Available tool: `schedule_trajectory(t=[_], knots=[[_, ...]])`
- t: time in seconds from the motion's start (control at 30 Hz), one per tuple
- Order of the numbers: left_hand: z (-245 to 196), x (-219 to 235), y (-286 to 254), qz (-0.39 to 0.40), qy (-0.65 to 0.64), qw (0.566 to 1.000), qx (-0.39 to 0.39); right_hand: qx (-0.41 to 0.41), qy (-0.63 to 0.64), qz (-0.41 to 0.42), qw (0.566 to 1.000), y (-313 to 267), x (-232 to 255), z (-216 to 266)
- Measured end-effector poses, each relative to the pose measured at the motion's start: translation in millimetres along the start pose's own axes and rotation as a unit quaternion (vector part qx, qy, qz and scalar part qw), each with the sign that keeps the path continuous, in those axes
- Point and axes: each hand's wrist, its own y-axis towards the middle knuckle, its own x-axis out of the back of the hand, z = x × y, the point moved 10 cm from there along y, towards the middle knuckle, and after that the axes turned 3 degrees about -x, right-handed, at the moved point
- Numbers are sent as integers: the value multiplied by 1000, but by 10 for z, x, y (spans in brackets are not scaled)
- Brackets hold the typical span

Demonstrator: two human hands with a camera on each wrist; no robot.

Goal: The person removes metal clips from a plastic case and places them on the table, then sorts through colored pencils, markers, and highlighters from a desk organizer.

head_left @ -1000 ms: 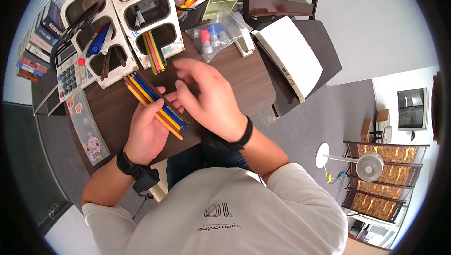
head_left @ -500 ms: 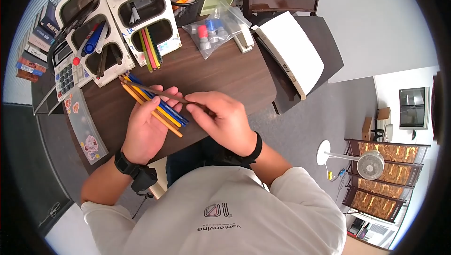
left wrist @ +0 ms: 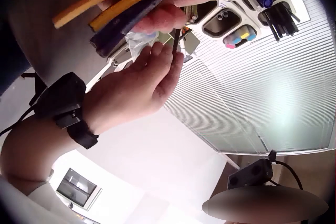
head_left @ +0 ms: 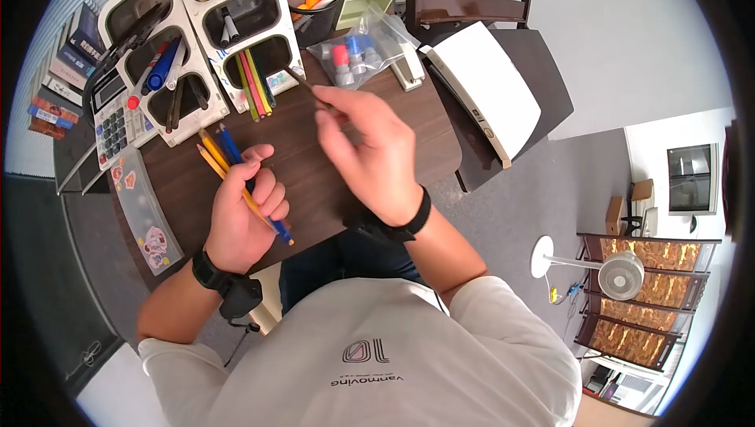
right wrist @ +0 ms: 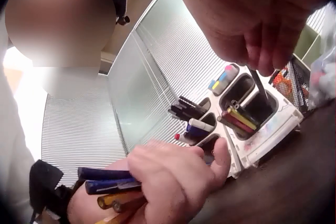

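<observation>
Fingers of my left hand (head_left: 242, 219) are curled round a bundle of yellow, orange and blue pencils (head_left: 209, 152), their ends jutting out both sides of the fist. My right hand (head_left: 376, 140) pinches one dark brown pencil (head_left: 300, 79) between thumb and fingers. That pencil points at the nearest compartment of the right-hand white organizer (head_left: 286, 14); in the right wrist view its far end overlaps the compartment opening. Several green, pink and yellow pencils (head_left: 253, 85) lean in that compartment. The left-hand white organizer (head_left: 190, 46) holds pens (head_left: 163, 65) and dark pencils (head_left: 174, 104).
Behind stand a black mesh cup (head_left: 317, 27) and a green holder (head_left: 355, 6). A clear bag with capped bottles (head_left: 354, 57) and a stapler (head_left: 407, 69) lie right. A calculator (head_left: 115, 128) and stickered pouch (head_left: 149, 215) lie left. A white box (head_left: 491, 93) rests on a chair.
My right hand took the dark brown pencil from the bundle and carried it up toward the organizer. My left hand, flat under the pencils half a second ago, has curled round them.
</observation>
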Motion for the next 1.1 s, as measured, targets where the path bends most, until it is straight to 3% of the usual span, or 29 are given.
schedule_trajectory(t=[0.03,0.1,0.13,0.5,0.63,0.7,0.77,0.83,1.0,1.07,1.1], knots=[[11,-76,11,1,1,1000,0,2,6,16,1000,21,-107,-25],[-40,50,-16,-164,35,985,-41,31,0,37,999,50,-256,-43],[-37,91,36,-72,20,996,-38,22,4,54,998,61,-320,-49],[-23,35,56,-53,16,997,-61,16,8,100,995,93,-511,-40],[-25,82,60,-76,22,994,-74,-10,-13,65,998,-43,-340,-41],[-38,107,39,-79,19,994,-74,-75,4,97,992,-207,-246,-98],[-26,145,32,-80,17,994,-73,-82,-5,117,990,-339,-178,-88],[-28,137,44,-64,43,993,-88,-143,-33,212,966,-523,-276,-192],[-33,88,39,-75,55,992,-86,-110,-39,193,974,-618,-227,-201],[-39,57,45,-69,55,992,-87,-64,-45,103,992,-526,-6,-99],[-50,46,33,-88,51,991,-84,-64,-46,103,992,-502,48,-79]])
